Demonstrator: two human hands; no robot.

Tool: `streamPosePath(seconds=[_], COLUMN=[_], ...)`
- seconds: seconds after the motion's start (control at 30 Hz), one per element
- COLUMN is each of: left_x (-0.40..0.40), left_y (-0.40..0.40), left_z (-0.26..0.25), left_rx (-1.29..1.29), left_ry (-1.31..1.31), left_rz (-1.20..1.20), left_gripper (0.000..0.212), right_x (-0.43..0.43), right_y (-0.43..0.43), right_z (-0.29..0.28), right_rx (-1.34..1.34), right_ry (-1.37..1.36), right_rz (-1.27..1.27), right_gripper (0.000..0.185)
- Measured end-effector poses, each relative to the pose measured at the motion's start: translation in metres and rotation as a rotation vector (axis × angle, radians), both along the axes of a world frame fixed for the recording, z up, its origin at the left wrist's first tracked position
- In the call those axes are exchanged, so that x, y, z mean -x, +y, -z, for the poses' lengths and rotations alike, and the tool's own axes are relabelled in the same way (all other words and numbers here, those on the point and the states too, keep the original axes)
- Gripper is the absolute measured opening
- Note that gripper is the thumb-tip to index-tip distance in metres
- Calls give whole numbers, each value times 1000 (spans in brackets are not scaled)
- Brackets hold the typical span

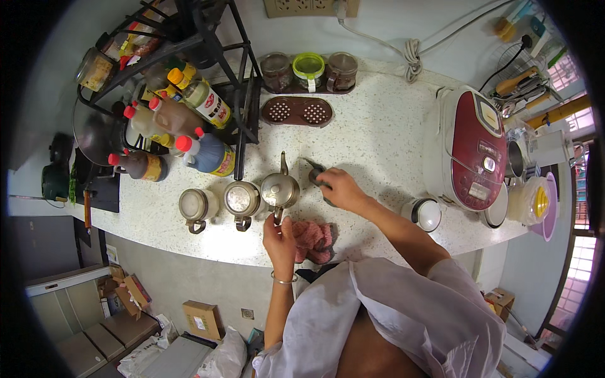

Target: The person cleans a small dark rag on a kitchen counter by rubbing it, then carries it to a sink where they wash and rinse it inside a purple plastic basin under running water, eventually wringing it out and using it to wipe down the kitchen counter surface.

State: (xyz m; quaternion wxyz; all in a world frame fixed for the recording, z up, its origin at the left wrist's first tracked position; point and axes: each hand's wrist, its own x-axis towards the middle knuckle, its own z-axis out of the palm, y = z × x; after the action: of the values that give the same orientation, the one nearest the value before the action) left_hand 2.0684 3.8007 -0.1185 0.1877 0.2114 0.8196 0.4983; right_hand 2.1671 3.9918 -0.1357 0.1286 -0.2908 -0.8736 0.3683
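Note:
A small metal pot with a long thin spout (280,190) stands on the counter, its spout pointing away from me. My left hand (279,238) has its fingers closed around the pot's handle. To the right of the pot, my right hand (342,189) grips a dark item (315,174) against the countertop. Its kind is unclear, since the fingers hide much of it. A crumpled pink cloth (312,238) lies just right of my left wrist. Left of the pot stand two handled jars with metal lids, a nearer one (242,198) and a farther one (194,205).
The speckled countertop (373,132) holds a red and white rice cooker (477,151) and a white-topped jar (425,215) at right. Several condiment bottles (208,153) crowd a black rack (241,113) at left. A brown holder (297,112) and lidded jars (308,68) sit behind.

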Motion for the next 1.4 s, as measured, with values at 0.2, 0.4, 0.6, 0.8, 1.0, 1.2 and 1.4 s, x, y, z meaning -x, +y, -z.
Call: streamPosePath(seconds=[0.2,0.4,0.6,0.8,1.0,1.2,1.4], left_x=[4,3,2,-3,2,12,13], left_y=[17,25,30,44,38,33,40], left_z=[0,1,-4,-21,-14,-10,-10], left_rx=[-90,-340,-510,-499,-507,-400,-283], left_ry=[-347,-597,-897,-962,-984,-845,-667], left_rz=[68,20,-53,-92,-102,-78,-108], left_gripper=[26,28,38,43,45,47,39], right_x=[29,59,58,57,52,57,79], right_y=[-18,-46,-33,-29,-16,-1,-13], right_z=[-83,-78,-68,-69,-68,-88,-85], right_rx=[53,-293,-190,-198,107,302,-234], right_ry=[391,162,197,240,381,473,89], right_rz=[-30,-298,-421,-459,-384,-147,-575], right_gripper=[23,25,20,16,16,11,22])
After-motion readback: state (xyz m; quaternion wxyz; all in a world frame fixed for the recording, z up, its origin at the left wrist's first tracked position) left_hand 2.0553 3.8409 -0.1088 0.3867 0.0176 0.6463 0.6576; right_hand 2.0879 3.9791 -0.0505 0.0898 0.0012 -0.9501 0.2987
